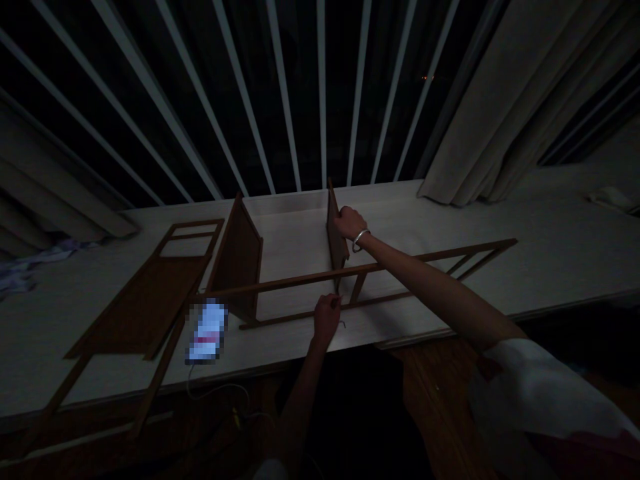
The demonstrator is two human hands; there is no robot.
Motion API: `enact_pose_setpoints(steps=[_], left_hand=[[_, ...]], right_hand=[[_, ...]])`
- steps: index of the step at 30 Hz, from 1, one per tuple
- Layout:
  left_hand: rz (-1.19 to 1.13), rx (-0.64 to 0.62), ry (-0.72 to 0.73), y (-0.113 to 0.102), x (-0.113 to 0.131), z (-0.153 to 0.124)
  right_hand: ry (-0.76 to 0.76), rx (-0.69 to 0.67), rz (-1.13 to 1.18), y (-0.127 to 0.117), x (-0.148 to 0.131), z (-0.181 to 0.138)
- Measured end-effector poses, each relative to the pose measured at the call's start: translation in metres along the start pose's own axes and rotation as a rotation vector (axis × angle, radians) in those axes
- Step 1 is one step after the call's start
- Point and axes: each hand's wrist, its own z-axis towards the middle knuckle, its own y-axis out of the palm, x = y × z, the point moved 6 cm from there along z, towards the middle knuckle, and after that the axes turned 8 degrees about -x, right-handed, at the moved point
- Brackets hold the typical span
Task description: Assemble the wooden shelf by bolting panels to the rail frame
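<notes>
A brown wooden frame [295, 281] lies on its side on the pale ledge, with two brown panels standing up from it. My right hand [350, 223], a bracelet at its wrist, is closed on the top of the right-hand panel [334, 237]. Below that panel's near end, my left hand [327, 313] is closed in a pinch beside the frame's lower rail. What its fingers hold, if anything, is too dark to make out. A small thin bent piece [343, 325] lies on the ledge just right of my left hand. The left-hand panel [235, 260] stands apart from both hands.
A second wooden section [145, 300] lies to the left, its legs over the ledge edge. A lit phone [207, 331] with a cable [217, 393] lies near the front. White window bars [323, 100] and curtains [480, 113] border the ledge [550, 233]. The light is dim.
</notes>
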Motion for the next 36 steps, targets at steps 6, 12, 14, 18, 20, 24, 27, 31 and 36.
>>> enact_pose_setpoints(steps=[6,12,14,18,20,24,27,31,36], left_hand=[[0.021,0.035,-0.021,-0.002,-0.002,0.001],[0.026,0.082,-0.038,-0.007,-0.009,-0.003],[0.031,0.087,-0.037,-0.008,-0.010,-0.003],[0.037,0.069,-0.001,-0.007,-0.009,-0.002],[0.041,0.056,0.021,-0.006,-0.008,-0.002],[0.057,0.043,0.047,-0.003,-0.008,-0.003],[0.075,0.047,0.047,-0.002,-0.009,-0.003],[0.102,0.051,0.053,-0.002,-0.009,-0.001],[0.142,0.058,0.051,-0.004,-0.005,-0.001]], right_hand=[[0.020,0.003,0.016,0.000,0.001,0.002],[0.001,-0.009,0.008,0.001,0.000,0.002],[0.000,-0.011,0.004,0.000,-0.001,0.002],[-0.008,-0.017,-0.003,0.001,-0.001,0.002],[-0.010,-0.017,-0.005,0.001,-0.001,0.002],[-0.014,-0.015,-0.004,0.002,-0.002,0.003],[-0.013,-0.009,0.009,0.003,-0.001,0.003],[-0.001,-0.025,0.073,0.006,0.002,0.006],[-0.010,-0.045,0.110,0.011,0.006,0.013]])
